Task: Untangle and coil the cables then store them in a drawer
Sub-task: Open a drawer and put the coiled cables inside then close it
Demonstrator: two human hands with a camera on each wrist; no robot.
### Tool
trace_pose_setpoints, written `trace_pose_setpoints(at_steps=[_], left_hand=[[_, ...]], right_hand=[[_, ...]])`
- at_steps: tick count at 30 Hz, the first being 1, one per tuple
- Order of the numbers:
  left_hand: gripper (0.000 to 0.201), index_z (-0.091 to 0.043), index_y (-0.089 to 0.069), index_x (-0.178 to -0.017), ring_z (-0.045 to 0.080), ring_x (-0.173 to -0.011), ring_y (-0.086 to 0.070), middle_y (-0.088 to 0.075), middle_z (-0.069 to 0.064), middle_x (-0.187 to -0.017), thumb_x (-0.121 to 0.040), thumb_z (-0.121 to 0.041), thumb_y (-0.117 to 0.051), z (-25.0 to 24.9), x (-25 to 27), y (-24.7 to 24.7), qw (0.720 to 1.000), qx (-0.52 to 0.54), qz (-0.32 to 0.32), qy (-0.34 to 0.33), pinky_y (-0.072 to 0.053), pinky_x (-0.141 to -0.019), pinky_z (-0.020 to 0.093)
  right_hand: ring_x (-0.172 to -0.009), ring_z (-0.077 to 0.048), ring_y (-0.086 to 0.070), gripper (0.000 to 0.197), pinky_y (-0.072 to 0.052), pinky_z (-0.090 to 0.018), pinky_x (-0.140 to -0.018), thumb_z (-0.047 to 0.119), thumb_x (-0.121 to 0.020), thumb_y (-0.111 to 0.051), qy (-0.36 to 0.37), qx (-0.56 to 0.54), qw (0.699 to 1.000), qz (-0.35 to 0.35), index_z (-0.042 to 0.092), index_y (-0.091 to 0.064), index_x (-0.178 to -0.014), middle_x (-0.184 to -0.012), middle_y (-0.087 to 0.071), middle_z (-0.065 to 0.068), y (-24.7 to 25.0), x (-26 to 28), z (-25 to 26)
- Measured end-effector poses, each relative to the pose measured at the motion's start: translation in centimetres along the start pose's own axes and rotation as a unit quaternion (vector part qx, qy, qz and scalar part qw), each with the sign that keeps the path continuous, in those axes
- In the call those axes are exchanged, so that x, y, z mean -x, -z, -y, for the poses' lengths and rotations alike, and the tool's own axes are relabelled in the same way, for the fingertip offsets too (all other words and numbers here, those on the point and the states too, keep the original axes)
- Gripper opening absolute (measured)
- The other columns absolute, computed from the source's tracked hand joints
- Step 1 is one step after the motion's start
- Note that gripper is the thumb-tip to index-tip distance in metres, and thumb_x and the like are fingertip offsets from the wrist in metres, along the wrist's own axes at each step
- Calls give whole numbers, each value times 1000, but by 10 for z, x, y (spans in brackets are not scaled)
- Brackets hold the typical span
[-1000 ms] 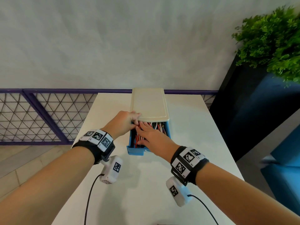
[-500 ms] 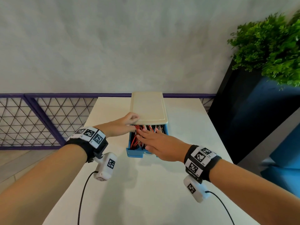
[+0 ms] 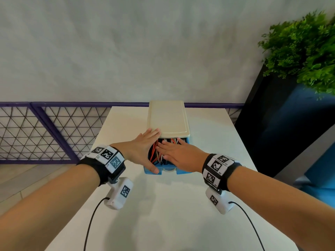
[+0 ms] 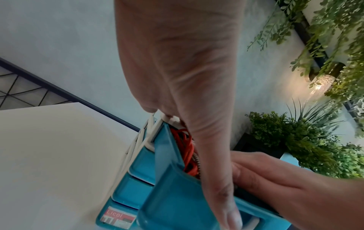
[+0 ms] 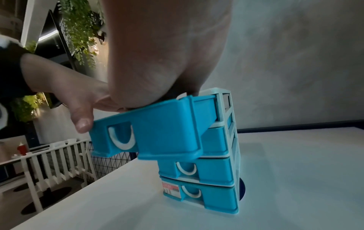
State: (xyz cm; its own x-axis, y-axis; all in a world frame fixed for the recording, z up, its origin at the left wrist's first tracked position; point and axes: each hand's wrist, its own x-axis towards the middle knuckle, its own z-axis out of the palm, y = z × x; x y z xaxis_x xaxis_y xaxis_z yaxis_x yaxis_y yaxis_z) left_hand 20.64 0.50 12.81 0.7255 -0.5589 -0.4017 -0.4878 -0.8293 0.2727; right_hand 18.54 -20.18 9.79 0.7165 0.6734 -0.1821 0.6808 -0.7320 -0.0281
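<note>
Fingers (image 3: 164, 146): right-hand ones straight and together, laid flat on the cables; left-hand ones straight too, tips on the front edge of the cabinet top.
Left hand (image 3: 143, 149): spread open, thumb reaching down to the drawer's front left corner.
Right hand (image 3: 178, 154): flat, palm down over the open drawer.
Cables (image 3: 155, 151): orange, white and braided ones, packed inside the top drawer.
Drawer (image 5: 157, 124): blue, top one, pulled out and tipping slightly forward.
Cabinet (image 3: 167, 118): small, cream top, standing on the white table (image 3: 163, 214).
</note>
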Motion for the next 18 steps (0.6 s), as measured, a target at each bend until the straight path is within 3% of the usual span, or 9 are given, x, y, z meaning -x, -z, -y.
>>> trace_pose_setpoints(at_steps=[3, 7, 10, 12, 16, 18], left_hand=[[139, -18, 19, -148, 8, -141, 27, 25, -10, -156, -57, -65, -76, 0, 1, 1, 1000, 23, -9, 5, 7, -120, 40], [140, -20, 16, -149, 6, -141, 25, 21, -11, -157, -54, -63, -77, 0, 2, 1, 998, 51, -20, 4, 6, -120, 40], [140, -20, 12, -150, 6, -142, 23, 19, -12, -157, -53, -59, -81, 0, 2, 1, 997, 67, -30, 4, 4, -121, 40], [138, -20, 9, -150, 6, -143, 22, 17, -12, -157, -54, -56, -83, -1, 1, 1, 997, 70, -39, 2, 4, -121, 37], [139, -19, 8, -151, 6, -143, 22, 16, -11, -158, -53, -58, -82, -1, 0, 0, 997, 68, -45, 2, 5, -119, 33], [138, -19, 8, -151, 6, -143, 21, 16, -10, -158, -53, -59, -81, -1, 0, 1, 997, 62, -43, 3, 5, -119, 32]], right_hand=[[-149, -16, -11, 50, -10, -46, -121, 30, -105, -25, 7, -40, 999, -12, 15, -19, -153, -161, -16, 0, 6, -3, -1], [-142, -22, -30, 51, -26, -43, -117, 19, -100, -44, 18, -170, 981, -91, 14, -31, -150, -158, -28, -2, 14, -3, 5], [-146, -26, -20, 50, -19, -50, -115, 21, -102, -40, 49, -56, 993, -88, 21, -28, -150, -159, -23, -4, 11, 1, 15], [-145, -30, -21, 47, -20, -55, -113, 26, -102, -37, 66, 25, 991, -115, 25, -33, -149, -157, -28, -5, 6, 2, 20], [-149, -27, -7, 47, -9, -52, -117, 24, -103, -32, 62, 22, 996, -68, 22, -30, -150, -161, -18, -4, 2, -3, 11], [-149, -27, -8, 49, -17, -54, -117, 24, -103, -33, 59, 30, 996, -62, 18, -28, -151, -161, -17, -8, 1, -7, 2]])
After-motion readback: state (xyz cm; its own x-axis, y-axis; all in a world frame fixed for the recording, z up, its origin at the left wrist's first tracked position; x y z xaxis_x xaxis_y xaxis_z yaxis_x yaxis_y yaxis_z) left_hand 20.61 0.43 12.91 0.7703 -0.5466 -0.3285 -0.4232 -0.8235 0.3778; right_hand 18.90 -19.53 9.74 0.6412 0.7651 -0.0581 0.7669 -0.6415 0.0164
